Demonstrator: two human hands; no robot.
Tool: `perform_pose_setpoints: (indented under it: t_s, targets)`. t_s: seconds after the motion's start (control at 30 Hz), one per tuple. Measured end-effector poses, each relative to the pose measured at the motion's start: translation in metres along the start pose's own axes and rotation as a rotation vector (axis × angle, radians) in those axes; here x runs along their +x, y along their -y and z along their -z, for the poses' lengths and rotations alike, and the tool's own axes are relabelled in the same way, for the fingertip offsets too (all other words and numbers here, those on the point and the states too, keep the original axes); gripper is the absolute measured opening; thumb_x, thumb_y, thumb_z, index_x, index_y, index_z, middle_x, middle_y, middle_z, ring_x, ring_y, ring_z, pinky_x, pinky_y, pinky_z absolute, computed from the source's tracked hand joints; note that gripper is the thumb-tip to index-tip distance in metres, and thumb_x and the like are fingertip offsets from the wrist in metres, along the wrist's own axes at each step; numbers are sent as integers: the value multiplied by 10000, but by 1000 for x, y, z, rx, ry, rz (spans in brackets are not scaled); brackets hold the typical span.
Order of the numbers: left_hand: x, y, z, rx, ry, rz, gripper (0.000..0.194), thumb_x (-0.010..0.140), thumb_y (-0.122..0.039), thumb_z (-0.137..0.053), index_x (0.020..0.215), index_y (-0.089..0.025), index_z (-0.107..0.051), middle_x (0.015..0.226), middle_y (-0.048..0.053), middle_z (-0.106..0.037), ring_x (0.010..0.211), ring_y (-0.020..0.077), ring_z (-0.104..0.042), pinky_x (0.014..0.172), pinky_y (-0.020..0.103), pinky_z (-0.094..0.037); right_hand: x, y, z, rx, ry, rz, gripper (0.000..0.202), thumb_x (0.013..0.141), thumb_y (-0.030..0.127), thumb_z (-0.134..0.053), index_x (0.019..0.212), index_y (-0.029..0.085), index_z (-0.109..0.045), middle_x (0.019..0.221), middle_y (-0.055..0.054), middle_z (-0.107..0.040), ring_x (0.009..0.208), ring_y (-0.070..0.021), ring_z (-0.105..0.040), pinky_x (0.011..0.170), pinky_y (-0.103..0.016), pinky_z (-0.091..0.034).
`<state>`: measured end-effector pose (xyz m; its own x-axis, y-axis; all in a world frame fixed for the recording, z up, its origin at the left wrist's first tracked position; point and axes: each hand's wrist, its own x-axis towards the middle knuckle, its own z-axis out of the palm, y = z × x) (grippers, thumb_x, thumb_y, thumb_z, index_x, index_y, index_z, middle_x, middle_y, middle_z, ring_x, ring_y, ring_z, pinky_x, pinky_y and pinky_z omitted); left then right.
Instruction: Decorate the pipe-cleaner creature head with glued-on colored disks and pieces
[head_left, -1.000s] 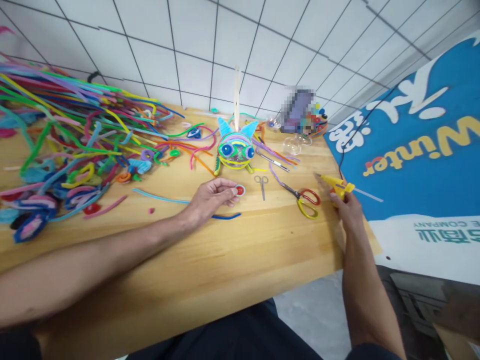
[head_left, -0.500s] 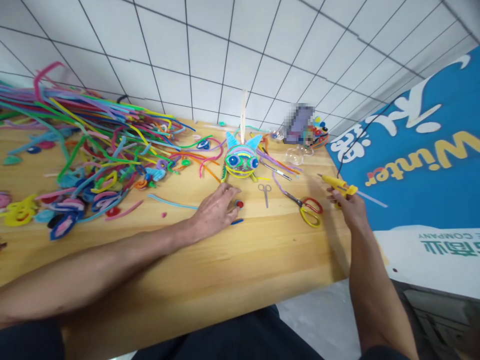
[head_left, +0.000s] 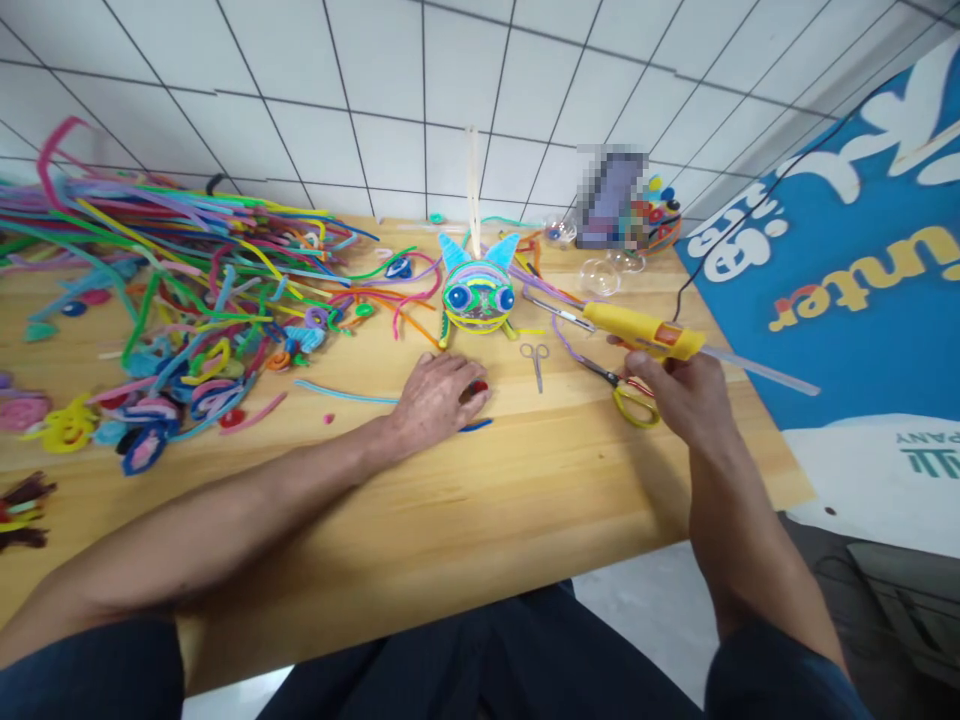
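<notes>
My left hand (head_left: 436, 402) rests low over the table, its fingers and thumb closed around a small red piece (head_left: 478, 387), partly hidden by the fingers. A short dark blue pipe cleaner (head_left: 476, 426) lies beside the thumb. In my right hand (head_left: 686, 395) is a yellow hot glue gun (head_left: 637, 328), raised over the table with its nozzle to the left and a clear glue stick (head_left: 765, 370) out of its back. Between the hands and the wall stands a round pipe-cleaner animal (head_left: 480, 298) with blue ears and big blue eyes.
Small silver scissors (head_left: 536, 366) and larger red-and-yellow scissors (head_left: 634, 402) lie between the hands. Pipe cleaners (head_left: 187, 225) and finished shapes (head_left: 202, 395) heap up at the left. Clear plastic domes (head_left: 600, 277) sit back right. The glue gun's cord (head_left: 712, 240) runs up the right side.
My right hand has brought the glue gun leftward, over the red-and-yellow scissors. The left hand's fingers have closed in around the red piece. The view has shifted slightly.
</notes>
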<state>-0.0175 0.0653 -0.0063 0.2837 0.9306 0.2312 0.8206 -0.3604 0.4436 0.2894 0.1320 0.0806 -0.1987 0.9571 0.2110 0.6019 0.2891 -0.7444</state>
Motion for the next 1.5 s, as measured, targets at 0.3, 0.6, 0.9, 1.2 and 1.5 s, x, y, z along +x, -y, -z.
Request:
perform_pose_setpoints:
  t_s: [0.3,0.6,0.9,1.2,1.5]
  targets:
    - [1,-2,4,-48,31,60,153,929,-318,-676,1003,-184,-668,973,76,-739,920,253,-664,837,381,-424,-4,-22,-30,-26,74,151,321,936,530,-660,1101,260,-714,1065,-43,-777,1016,-287,-737,913,-465,-602]
    - [2,-7,5,-39,55,148,57,915,-211,-626,963,-193,-650,877,51,-707,873,248,-649,815,388,-422,-9,-22,-33,-76,113,229,210,957,424,-652,1091,275,-714,1014,-36,-781,901,-276,-745,779,-411,-601]
    - [-3,-6,8,-85,59,130,165,924,-303,-676,1040,-205,-612,964,62,-717,948,253,-661,871,408,-450,-14,-22,-30,-51,130,300,260,961,384,-663,1210,327,-717,1156,-49,-789,1013,-312,-758,864,-464,-635]
    - [-4,-4,10,28,76,151,127,948,-273,-598,1022,-182,-647,952,82,-707,945,264,-644,834,400,-444,-16,-23,-30,-54,150,305,281,956,374,-678,1235,351,-712,1184,-35,-789,1073,-340,-753,909,-496,-630]
    - [-4,-5,10,24,52,127,207,930,-359,-642,1059,-197,-633,977,77,-720,965,274,-653,852,403,-441,-16,-29,-33,-57,101,301,209,960,401,-666,1147,338,-734,1170,-47,-786,1004,-318,-760,843,-474,-641]
